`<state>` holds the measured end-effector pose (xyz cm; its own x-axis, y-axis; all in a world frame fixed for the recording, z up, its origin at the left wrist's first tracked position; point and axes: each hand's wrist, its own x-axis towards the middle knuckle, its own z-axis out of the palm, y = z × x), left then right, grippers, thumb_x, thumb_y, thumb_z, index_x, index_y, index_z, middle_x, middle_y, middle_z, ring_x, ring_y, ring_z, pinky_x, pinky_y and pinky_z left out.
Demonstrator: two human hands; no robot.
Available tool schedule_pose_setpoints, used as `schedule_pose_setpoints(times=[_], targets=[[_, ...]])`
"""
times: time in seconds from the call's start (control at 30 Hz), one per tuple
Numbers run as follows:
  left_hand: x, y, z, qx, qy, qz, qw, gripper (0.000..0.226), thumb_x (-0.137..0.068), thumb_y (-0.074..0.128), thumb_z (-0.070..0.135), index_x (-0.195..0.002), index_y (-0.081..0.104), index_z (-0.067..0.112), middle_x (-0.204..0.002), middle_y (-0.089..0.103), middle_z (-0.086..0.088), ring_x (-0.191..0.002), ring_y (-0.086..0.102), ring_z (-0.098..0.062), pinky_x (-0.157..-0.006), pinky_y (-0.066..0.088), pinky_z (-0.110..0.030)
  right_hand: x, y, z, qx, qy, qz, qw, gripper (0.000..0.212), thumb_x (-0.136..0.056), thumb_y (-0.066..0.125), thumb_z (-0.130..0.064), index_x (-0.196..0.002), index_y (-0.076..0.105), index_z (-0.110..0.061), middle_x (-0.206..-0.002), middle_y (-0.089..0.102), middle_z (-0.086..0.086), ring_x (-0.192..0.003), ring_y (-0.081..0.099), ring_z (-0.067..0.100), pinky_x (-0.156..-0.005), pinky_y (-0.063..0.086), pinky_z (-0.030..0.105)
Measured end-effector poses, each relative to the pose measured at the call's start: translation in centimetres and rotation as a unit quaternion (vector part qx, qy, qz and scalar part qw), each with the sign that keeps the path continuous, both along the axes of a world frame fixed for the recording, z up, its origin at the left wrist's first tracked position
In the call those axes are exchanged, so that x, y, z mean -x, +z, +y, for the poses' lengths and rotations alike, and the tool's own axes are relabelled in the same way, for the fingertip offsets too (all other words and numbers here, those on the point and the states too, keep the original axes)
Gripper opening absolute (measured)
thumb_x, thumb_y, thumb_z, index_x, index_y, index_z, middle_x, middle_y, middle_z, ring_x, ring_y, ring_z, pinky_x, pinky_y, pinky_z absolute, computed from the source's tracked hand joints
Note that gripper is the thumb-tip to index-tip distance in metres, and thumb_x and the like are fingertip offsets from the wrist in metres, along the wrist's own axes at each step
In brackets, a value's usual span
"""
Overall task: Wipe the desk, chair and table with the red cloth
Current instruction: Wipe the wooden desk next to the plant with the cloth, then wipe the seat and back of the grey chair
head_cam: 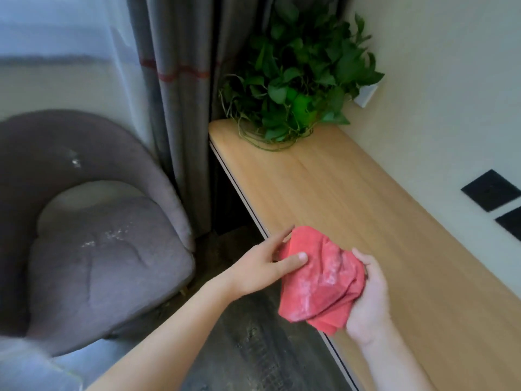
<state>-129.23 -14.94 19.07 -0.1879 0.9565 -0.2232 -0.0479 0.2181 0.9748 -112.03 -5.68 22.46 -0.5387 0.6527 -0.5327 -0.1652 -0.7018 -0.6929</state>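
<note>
Your two hands bunch the red cloth (321, 277) over the desk's (352, 198) front edge: left hand (262, 266) pinches its near side, right hand (366, 303) clutches its folds. The chair (93, 249) stands left of the desk.

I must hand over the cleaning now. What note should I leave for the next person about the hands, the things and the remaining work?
Left hand: holds the bunched red cloth from its left side, thumb on top.
Right hand: grips the cloth's right side.
The cloth is at the desk's front edge and shows whitish dust marks. A plant stands at the desk's far end.
Done: cannot tell; the visible desk top looks clean.
Left: the chair seat has white specks. No separate table is in view.
</note>
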Motion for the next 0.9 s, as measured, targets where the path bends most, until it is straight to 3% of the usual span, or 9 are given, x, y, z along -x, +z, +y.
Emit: schedule_pose_setpoints(times=[0.07, 0.13, 0.2, 0.27, 0.37, 0.57, 0.77, 0.9], targets=[[1.9, 1.3, -2.1, -0.030, 0.051, -0.010, 0.998, 0.082, -0.075, 0.071, 0.070, -0.147, 0.042, 0.041, -0.136, 0.060, 0.019, -0.123, 0.059, -0.002, -0.105, 0.051, -0.038, 2.6, 0.6, -1.1, 0.013, 0.046, 0.015, 0.999, 0.051, -0.066, 0.073, -0.058, -0.084, 0.078, -0.011, -0.089, 0.074, 0.019, -0.083, 0.071, 0.036, -0.082, 0.057, 0.052], [3.6, 1.7, -3.8, -0.057, 0.120, 0.054, 0.990, 0.050, -0.084, 0.070, 0.057, -0.129, 0.059, 0.038, -0.118, 0.070, 0.018, -0.109, 0.066, -0.001, -0.098, 0.055, -0.035, 5.1, 0.2, -1.9, 0.018, 0.097, 0.018, 0.995, 0.064, -0.071, 0.071, -0.063, -0.101, 0.077, -0.007, -0.105, 0.074, 0.023, -0.098, 0.070, 0.041, -0.088, 0.054, 0.056], [5.2, 1.5, -5.3, -0.073, 0.194, 0.135, 0.969, 0.027, -0.092, 0.068, 0.040, -0.117, 0.066, 0.031, -0.107, 0.073, 0.014, -0.100, 0.068, -0.001, -0.091, 0.055, -0.030, 7.6, -0.4, -2.7, 0.016, 0.145, 0.019, 0.989, 0.057, -0.075, 0.075, -0.054, -0.109, 0.075, -0.008, -0.113, 0.073, 0.024, -0.104, 0.070, 0.040, -0.087, 0.055, 0.054], [6.6, 1.1, -6.7, -0.073, 0.246, 0.183, 0.949, 0.019, -0.094, 0.066, 0.028, -0.113, 0.066, 0.028, -0.103, 0.072, 0.016, -0.097, 0.066, 0.003, -0.087, 0.052, -0.020, 9.8, -1.2, -3.2, -0.004, 0.182, 0.009, 0.983, 0.046, -0.070, 0.086, -0.036, -0.108, 0.077, -0.012, -0.113, 0.073, 0.022, -0.103, 0.072, 0.036, -0.081, 0.058, 0.049], [8.7, 0.7, -8.2, -0.068, 0.285, 0.218, 0.931, 0.019, -0.097, 0.063, 0.021, -0.114, 0.064, 0.027, -0.105, 0.070, 0.019, -0.101, 0.064, 0.004, -0.087, 0.045, -0.010, 12.7, -2.5, -3.8, -0.011, 0.263, 0.044, 0.964, 0.052, -0.073, 0.087, -0.027, -0.120, 0.071, -0.015, -0.126, 0.068, 0.020, -0.117, 0.065, 0.033, -0.088, 0.056, 0.044], [13.7, -0.6, -11.1, 0.004, 0.329, 0.326, 0.886, 0.018, -0.101, 0.051, 0.039, -0.117, 0.057, 0.037, -0.108, 0.066, 0.022, -0.103, 0.062, 0.000, -0.088, 0.047, -0.017, 20.6, -5.7, -4.6, 0.033, 0.394, 0.066, 0.916, 0.050, -0.090, 0.073, -0.019, -0.137, 0.057, -0.012, -0.138, 0.059, 0.022, -0.128, 0.057, 0.031, -0.105, 0.047, 0.041], [20.1, -7.0, -14.9, 0.131, 0.414, 0.294, 0.851, 0.019, -0.099, 0.049, 0.048, -0.116, 0.057, 0.046, -0.107, 0.067, 0.032, -0.101, 0.063, 0.008, -0.084, 0.044, -0.011, 28.5, -12.8, -5.1, 0.134, 0.452, 0.009, 0.882, 0.055, -0.082, 0.080, -0.015, -0.132, 0.061, -0.003, -0.136, 0.059, 0.028, -0.126, 0.058, 0.040, -0.095, 0.053, 0.046], [23.2, -12.6, -17.3, 0.189, 0.487, 0.270, 0.809, 0.021, -0.101, 0.046, 0.042, -0.114, 0.061, 0.045, -0.096, 0.068, 0.028, -0.089, 0.066, 0.001, -0.078, 0.048, -0.015, 32.9, -18.2, -5.2, 0.200, 0.401, -0.017, 0.894, 0.051, -0.082, 0.075, -0.010, -0.131, 0.061, -0.004, -0.133, 0.062, 0.026, -0.121, 0.062, 0.039, -0.088, 0.057, 0.049]])
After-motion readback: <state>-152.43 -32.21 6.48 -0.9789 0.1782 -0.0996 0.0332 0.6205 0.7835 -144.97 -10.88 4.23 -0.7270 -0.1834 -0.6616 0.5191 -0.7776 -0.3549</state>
